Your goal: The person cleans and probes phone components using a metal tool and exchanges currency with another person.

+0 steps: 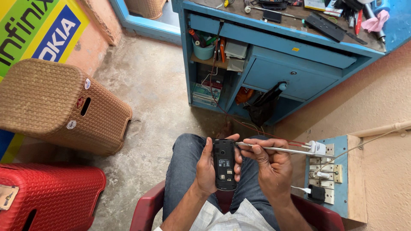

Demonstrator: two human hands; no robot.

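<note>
While you sit in the dark red plastic chair before the blue wooden workbench, beside the brown woven plastic stool, your left hand is clamped around the small black mobile phone with its back cover off, over your lap. Your right hand pinches a slim white-handled tool, fingers together, its tip at the phone's upper edge. The phone looks light, rigid and fragile inside; its side edges, where your fingers wrap, seem the safe hold.
</note>
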